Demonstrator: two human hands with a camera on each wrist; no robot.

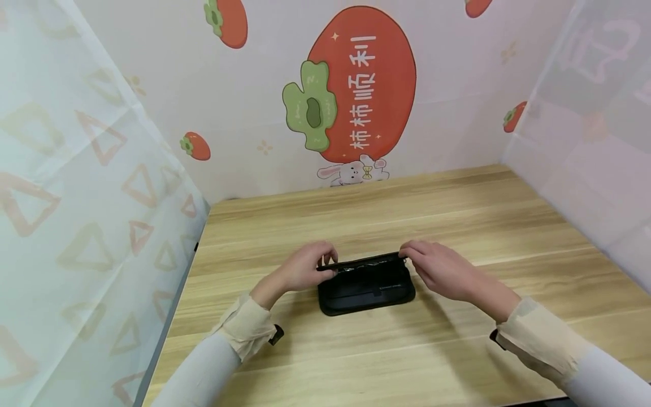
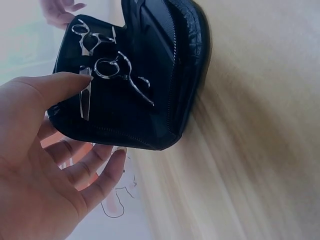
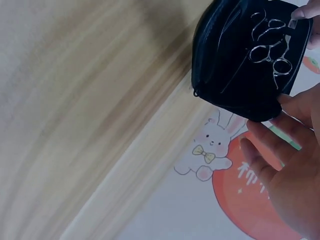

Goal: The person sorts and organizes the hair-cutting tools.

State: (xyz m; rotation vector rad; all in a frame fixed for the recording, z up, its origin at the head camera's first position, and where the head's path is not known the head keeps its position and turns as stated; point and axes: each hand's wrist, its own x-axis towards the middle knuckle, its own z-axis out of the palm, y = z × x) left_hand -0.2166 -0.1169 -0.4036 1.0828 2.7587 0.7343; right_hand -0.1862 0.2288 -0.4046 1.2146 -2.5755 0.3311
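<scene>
A black zippered scissors case lies spread on the wooden table in the head view, its far flap raised. My left hand pinches the left end of that flap, the thumb on the inner side and fingers behind. At the flap's right corner, my right hand grips the edge between thumb and fingers. Silvery hairdressing scissors lie inside against the raised flap, with finger rings and curved handles showing in both wrist views. Shadow hides most of them in the head view.
The wooden table meets a patterned backdrop behind the case. A printed sheet stands along the left side, and a pale panel rises on the right.
</scene>
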